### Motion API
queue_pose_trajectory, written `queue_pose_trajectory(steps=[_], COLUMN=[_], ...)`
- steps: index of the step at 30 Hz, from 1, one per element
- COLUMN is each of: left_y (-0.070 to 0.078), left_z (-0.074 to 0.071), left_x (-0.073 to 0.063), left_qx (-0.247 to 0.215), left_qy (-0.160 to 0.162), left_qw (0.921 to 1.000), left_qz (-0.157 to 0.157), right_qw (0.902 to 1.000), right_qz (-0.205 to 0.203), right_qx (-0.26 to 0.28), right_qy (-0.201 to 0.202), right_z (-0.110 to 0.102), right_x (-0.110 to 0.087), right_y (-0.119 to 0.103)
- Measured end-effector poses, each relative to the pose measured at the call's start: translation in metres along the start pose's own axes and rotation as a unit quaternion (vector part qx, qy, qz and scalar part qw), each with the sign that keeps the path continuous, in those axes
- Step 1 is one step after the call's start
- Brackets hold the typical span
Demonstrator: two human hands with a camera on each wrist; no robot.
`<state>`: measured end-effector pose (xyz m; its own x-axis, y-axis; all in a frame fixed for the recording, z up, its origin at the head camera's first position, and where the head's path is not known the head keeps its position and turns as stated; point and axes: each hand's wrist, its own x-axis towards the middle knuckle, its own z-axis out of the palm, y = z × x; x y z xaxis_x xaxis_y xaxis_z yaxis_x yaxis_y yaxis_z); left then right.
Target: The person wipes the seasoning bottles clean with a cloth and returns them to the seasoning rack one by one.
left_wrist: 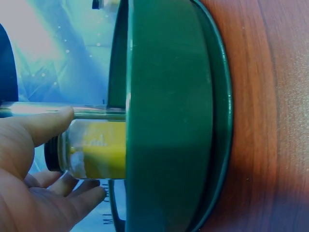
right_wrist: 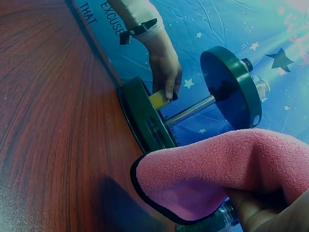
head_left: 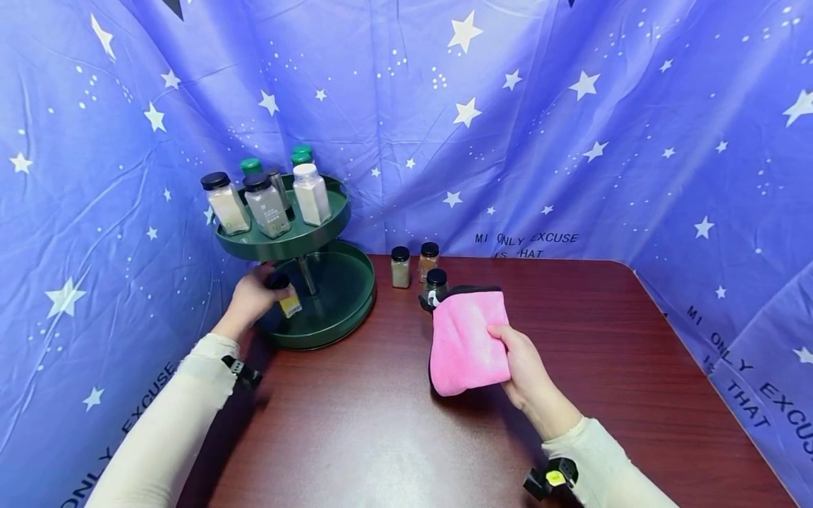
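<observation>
My left hand (head_left: 254, 293) reaches between the two tiers of a green turntable rack (head_left: 317, 335). In the left wrist view, its thumb and fingers are spread around a small yellow-filled spice jar (left_wrist: 99, 150) with a black lid. The jar stands upright on the lower tier, and a gap shows between it and the fingers. My right hand (head_left: 527, 367) holds a pink plush cloth (head_left: 470, 342) with black edging above the table, thumb on its face and the other fingers hidden behind. Just beyond the cloth is a black-lidded jar (head_left: 436, 279), partly covered by it.
On the upper tier stand several spice jars, among them a white-capped jar (head_left: 311, 196) and a black-lidded grey jar (head_left: 268, 208). Two more jars, one greenish (head_left: 400, 269) and one orange-brown (head_left: 428, 264), stand at the table's back edge. A blue star-patterned curtain (head_left: 406, 127) surrounds the table.
</observation>
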<state>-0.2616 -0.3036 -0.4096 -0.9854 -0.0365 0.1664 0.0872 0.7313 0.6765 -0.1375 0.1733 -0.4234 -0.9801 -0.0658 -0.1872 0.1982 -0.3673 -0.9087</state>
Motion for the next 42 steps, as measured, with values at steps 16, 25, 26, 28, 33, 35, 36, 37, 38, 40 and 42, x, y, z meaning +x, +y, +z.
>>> queue_pose_trajectory(steps=[16,25,26,28,33,35,36,37,38,40,42], left_y=[0.007,0.02,0.022,0.028,0.043,0.049,0.051,0.054,0.057,0.063,0.069], left_z=[0.005,0.016,0.018,0.021,0.029,0.032,0.034,0.036,0.038,0.043,0.048], left_x=[-0.001,-0.005,-0.006,-0.006,-0.011,-0.013,-0.014,-0.015,-0.016,-0.017,-0.017], left_qx=[0.099,0.182,0.189,0.202,0.216,0.209,0.205,0.2,0.195,0.186,0.172], left_qy=[0.041,0.1,0.106,0.112,0.081,0.067,0.062,0.058,0.054,0.048,0.038], left_qw=[0.9916,0.9643,0.9599,0.953,0.951,0.9534,0.9545,0.9552,0.9559,0.9566,0.9584], left_qz=[0.072,0.165,0.178,0.196,0.207,0.207,0.208,0.21,0.213,0.219,0.224], right_qw=[0.9999,0.9999,0.9999,0.9999,0.9999,0.9999,0.9999,0.9999,0.9999,0.9998,0.9998], right_qz=[0.0,-0.005,-0.005,-0.007,-0.01,-0.01,-0.011,-0.011,-0.011,-0.012,-0.011], right_qx=[-0.009,-0.004,-0.004,-0.004,-0.004,-0.005,-0.004,-0.004,-0.003,-0.001,0.0], right_qy=[0.01,0.01,0.01,0.012,0.011,0.01,0.01,0.01,0.012,0.014,0.017], right_z=[-0.003,-0.007,-0.008,-0.008,-0.01,-0.011,-0.011,-0.011,-0.012,-0.012,-0.013], right_x=[0.0,0.0,0.0,0.0,-0.001,-0.001,-0.001,-0.001,-0.001,-0.001,-0.001], right_y=[0.001,0.001,0.001,0.001,0.001,0.001,0.001,0.001,0.001,0.001,0.0])
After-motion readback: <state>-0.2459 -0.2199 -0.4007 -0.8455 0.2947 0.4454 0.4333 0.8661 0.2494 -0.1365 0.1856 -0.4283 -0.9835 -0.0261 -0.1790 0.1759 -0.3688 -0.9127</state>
